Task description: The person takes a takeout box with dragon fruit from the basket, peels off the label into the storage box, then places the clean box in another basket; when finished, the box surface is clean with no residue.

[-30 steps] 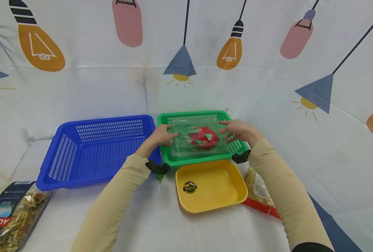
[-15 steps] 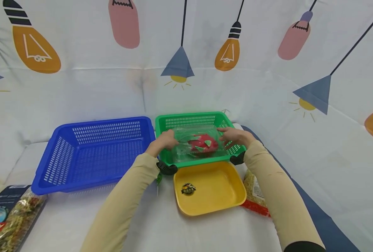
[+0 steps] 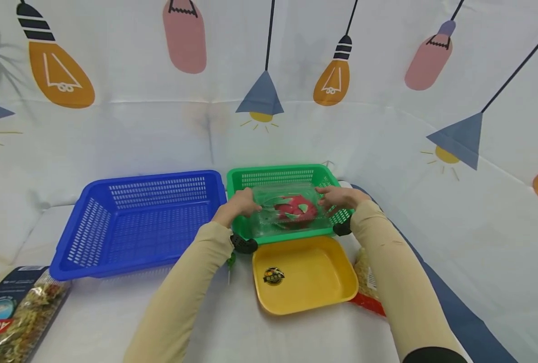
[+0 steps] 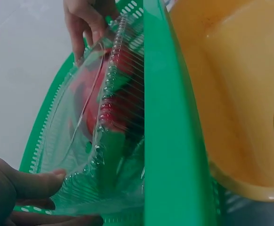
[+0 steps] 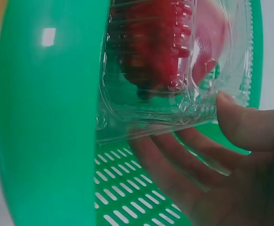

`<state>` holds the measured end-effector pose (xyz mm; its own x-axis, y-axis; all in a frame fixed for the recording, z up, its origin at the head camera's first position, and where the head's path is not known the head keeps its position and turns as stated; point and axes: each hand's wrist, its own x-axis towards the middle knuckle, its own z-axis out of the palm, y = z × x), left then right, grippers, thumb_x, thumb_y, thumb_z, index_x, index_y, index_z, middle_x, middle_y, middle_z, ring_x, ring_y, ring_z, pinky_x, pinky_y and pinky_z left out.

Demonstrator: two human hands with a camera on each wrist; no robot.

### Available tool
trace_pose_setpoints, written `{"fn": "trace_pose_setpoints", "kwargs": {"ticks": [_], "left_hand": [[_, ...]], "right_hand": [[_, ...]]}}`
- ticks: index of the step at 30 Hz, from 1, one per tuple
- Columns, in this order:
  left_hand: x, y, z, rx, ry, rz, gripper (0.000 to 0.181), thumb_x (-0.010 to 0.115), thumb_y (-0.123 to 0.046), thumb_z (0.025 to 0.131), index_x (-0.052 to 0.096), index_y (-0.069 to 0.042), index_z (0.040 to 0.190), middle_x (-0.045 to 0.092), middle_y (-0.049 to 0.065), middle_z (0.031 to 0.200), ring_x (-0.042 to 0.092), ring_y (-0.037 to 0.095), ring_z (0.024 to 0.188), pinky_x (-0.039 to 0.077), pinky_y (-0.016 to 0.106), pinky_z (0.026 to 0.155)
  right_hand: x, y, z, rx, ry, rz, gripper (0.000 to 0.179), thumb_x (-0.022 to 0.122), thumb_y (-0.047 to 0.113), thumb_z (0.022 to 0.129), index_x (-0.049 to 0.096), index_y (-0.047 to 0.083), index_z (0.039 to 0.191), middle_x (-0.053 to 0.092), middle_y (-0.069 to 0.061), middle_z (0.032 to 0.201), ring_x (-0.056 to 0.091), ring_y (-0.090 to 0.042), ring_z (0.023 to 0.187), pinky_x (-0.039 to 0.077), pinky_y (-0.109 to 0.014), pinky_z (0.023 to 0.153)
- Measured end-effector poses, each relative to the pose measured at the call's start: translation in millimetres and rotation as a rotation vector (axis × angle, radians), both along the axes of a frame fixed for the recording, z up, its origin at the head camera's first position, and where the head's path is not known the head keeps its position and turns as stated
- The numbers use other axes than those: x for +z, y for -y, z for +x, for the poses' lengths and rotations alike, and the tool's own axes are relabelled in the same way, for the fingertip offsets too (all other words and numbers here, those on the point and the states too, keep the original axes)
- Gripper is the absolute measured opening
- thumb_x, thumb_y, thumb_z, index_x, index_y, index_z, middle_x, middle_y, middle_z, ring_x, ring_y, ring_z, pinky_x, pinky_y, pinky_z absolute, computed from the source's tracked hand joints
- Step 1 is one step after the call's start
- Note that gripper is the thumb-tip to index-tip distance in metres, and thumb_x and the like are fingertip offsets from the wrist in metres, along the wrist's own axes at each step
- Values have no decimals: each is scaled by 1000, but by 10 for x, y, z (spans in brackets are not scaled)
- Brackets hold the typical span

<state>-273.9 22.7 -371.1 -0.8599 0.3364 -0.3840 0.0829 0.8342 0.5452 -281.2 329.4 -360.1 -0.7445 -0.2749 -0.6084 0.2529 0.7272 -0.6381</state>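
A clear plastic clamshell box with a red-and-green dragon fruit inside is in the green mesh basket. My left hand grips the box's left end, its thumb on the edge and fingers beneath, as the left wrist view shows. At the opposite end my right hand holds the box. In the right wrist view its thumb presses the side rim while the other fingers reach under the bottom, above the slotted basket floor. The box stands tilted in the left wrist view.
A blue mesh basket stands left of the green one. The yellow tray lies in front, with a grain bag beside it, partly behind the right sleeve. A pasta bag lies at front left. A small green item shows near the left wrist.
Both hands have lowered the clamshell box deeper into the green basket and slightly towards me. The baskets and tray shift only slightly with the head view.
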Motion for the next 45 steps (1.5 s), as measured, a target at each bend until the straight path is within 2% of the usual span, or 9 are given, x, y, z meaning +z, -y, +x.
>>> {"fn": "trace_pose_setpoints", "kwargs": {"ticks": [3,9,20,30,35,37,39,41,45], "left_hand": [[0,8,11,-5,-15,19,54,57,-25,103,39,6,143,53,24,135,53,19,80,46,32,66],[-17,26,-15,6,1,63,51,58,-25,103,42,6,141,50,24,140,61,23,90,55,41,86],[-10,23,-20,15,1,63,50,58,-25,103,45,5,140,51,24,138,59,23,89,56,42,87],[-4,30,5,4,-14,75,50,57,-25,103,44,7,140,49,25,140,61,29,100,56,42,87],[-11,74,19,-17,-12,120,55,56,-26,104,41,8,145,50,27,142,68,30,103,53,44,96],[-12,92,30,-27,-20,131,55,56,-27,104,42,8,144,57,27,135,70,30,103,52,43,96],[-13,101,43,-41,-39,128,51,55,-28,104,48,9,139,65,24,121,70,30,98,54,40,89],[-19,100,50,-55,-64,117,45,55,-27,104,55,8,131,69,17,96,69,26,80,53,35,76],[-54,62,58,-64,-118,85,32,53,-25,105,65,2,92,43,0,57,39,12,48,38,28,54]], "right_hand": [[-7,-12,-17,-4,-3,10,63,32,7,109,-5,11,160,-11,-22,165,36,-48,140,47,-52,104],[13,35,5,-19,-7,12,65,31,3,108,-6,13,160,-14,-21,165,31,-47,143,46,-51,105],[29,70,25,-7,-36,29,65,31,6,108,-8,10,160,-18,-19,164,40,-48,135,45,-53,105],[21,77,46,-18,-60,59,65,35,8,109,-3,11,161,-9,-21,165,46,-46,133,48,-51,103],[15,51,48,-18,-76,45,64,34,7,108,-2,10,161,-9,-22,165,54,-33,98,49,-51,102],[15,39,59,-8,-91,34,63,33,7,109,-2,8,160,-10,-23,165,49,-30,89,48,-52,102],[10,29,74,-3,-106,26,62,33,8,109,-1,6,160,-9,-22,165,50,-32,96,47,-52,103],[3,23,95,3,-119,19,61,32,8,109,0,4,160,-8,-21,166,51,-36,113,46,-52,105],[-22,20,155,-7,-160,6,60,33,8,107,4,1,159,-4,-21,166,46,-39,126,44,-53,107]]}}
